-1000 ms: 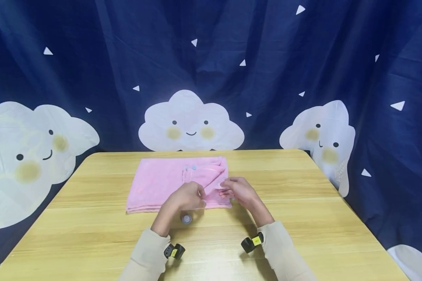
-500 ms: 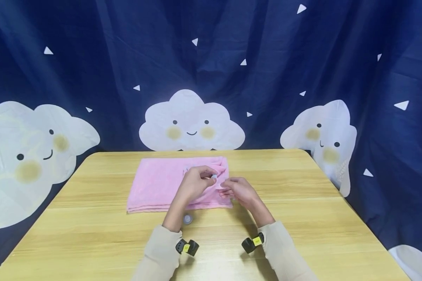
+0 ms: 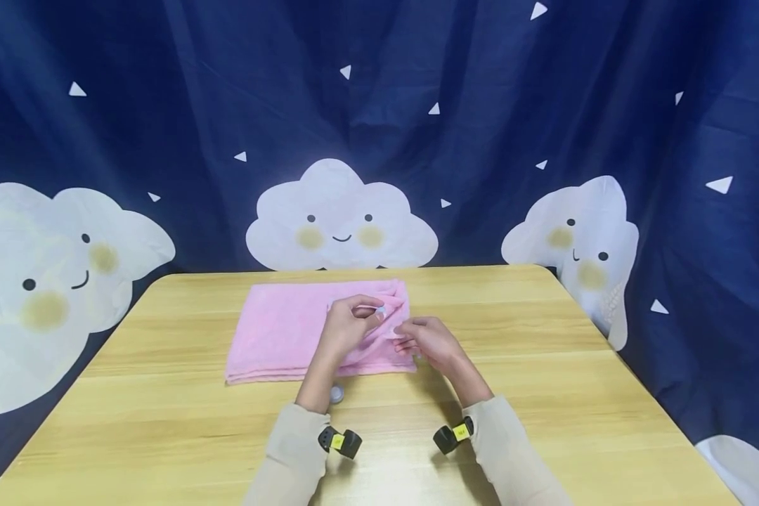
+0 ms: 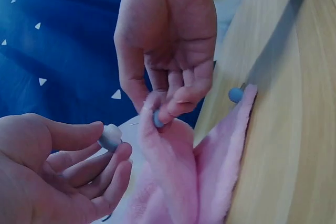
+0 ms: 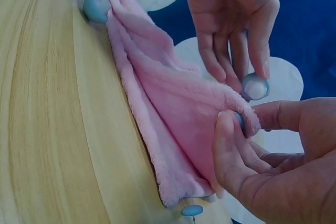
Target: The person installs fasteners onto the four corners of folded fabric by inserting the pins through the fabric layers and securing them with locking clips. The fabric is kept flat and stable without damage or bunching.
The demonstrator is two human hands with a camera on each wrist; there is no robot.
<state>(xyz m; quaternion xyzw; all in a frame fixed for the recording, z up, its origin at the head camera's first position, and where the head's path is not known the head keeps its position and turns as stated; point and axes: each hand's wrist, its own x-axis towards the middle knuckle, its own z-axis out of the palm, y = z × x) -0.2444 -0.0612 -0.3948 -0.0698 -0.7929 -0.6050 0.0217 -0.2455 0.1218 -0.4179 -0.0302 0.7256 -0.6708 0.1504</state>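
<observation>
A folded pink plush blanket [image 3: 284, 327] lies on the table with its near right corner lifted. My right hand [image 3: 435, 342] pinches that corner between thumb and fingers, pressing on a blue pin head [image 5: 240, 120] at the cloth. In the left wrist view a thin needle tip [image 4: 134, 124] pokes out of the fabric. My left hand [image 3: 346, 325] holds a small blue-grey cap [image 5: 255, 86] with a white inside, between thumb and fingertips. The cap is apart from the needle and faces it. The blanket covers part of the pin.
A second blue-grey cap [image 3: 336, 394] stands on the wooden table [image 3: 183, 429] by the blanket's near edge. Another blue-headed pin [image 5: 192, 211] is at the blanket's right corner. A dark blue curtain [image 3: 379, 126] with clouds hangs behind the table.
My left hand has moved up and right from the blanket's near edge, bringing the cap close to the pinched corner. My right hand has stayed in place.
</observation>
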